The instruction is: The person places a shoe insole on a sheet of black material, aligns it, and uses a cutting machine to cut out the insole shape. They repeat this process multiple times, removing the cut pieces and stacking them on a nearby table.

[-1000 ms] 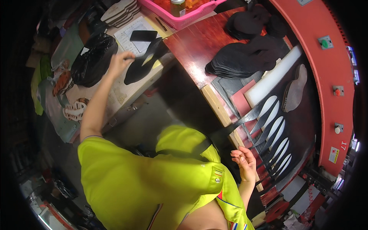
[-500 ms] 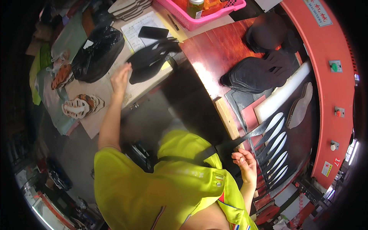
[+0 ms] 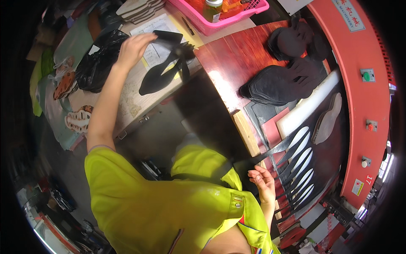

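Note:
My left hand [image 3: 132, 51] is raised over the light table, its fingertips close together at the edge of a dark shape. It appears to pinch the lifted end of a black cut piece. The lifted part and the black phone [image 3: 170, 36] run together in view, so their border is unclear. Below lies another flat black piece [image 3: 155, 79], pointed at its near end. My right hand [image 3: 263, 184], fingers curled in, is beside the near edge of the right-hand bench, next to a row of black strips with white ovals [image 3: 301, 163]. What its fingertips hold is hidden.
A pink basket [image 3: 203, 26] with a jar stands at the back. Stacked black pieces [image 3: 270, 86] sit on the reddish board [image 3: 224, 51]; nearby are a white bar [image 3: 306, 103] and grey sole [image 3: 327, 118]. A red machine frame [image 3: 363, 101] borders the right; a black bag [image 3: 99, 63] is left.
My left hand has moved up and away from the black pile's left edge toward the phone. The visible black pile there has become narrower. My right hand remains beside the strips, its fingers still curled.

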`<state>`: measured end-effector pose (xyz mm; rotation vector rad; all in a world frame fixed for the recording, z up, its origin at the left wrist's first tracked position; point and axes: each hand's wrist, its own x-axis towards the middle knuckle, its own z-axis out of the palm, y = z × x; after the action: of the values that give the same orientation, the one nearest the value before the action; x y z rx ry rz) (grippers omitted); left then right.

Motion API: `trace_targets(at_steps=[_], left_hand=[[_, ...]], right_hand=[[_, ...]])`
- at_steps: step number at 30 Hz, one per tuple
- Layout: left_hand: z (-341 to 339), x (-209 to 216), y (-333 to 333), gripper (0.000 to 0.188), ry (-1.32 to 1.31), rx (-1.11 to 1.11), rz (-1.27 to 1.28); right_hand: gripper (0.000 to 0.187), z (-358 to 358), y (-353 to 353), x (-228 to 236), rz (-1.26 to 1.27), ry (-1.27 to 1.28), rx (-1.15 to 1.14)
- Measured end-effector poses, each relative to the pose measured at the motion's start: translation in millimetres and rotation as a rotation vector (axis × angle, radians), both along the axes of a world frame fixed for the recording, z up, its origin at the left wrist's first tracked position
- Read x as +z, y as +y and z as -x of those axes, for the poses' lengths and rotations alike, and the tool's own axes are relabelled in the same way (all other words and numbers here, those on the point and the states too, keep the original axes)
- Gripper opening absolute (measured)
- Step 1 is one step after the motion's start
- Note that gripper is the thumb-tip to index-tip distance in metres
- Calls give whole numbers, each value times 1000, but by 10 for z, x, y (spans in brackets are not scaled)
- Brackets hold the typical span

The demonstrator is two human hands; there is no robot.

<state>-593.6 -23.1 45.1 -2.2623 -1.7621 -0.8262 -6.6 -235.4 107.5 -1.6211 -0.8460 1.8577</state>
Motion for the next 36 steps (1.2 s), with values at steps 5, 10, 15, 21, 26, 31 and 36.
trace_targets(at_steps=[5,10,15,21,26,31,36], left_hand=[[-59,340,334,28,115,-19,-237],[154,-578,-390,35,158,42,-128],[-159,-1651,-1273,32,-61,253,581],[-131,-1922,-1368,53,-214,445,474],[65,-1894,-1310,63,-318,299,576],[-575,-1313,-887,50,-226,354,193],[-2405,-412,-538,37,-452,-186,-82]], right_hand=[[43,-7,-19,-49,0,-3,-13],[43,-36,-13,-108,-10,30,-43],[43,-53,-18,-103,-4,15,-31],[43,-47,26,-67,23,-33,7],[43,-98,-24,7,-10,14,31],[36,-472,-110,175,-276,-86,-179],[27,-1107,-103,228,-509,-543,-424]])
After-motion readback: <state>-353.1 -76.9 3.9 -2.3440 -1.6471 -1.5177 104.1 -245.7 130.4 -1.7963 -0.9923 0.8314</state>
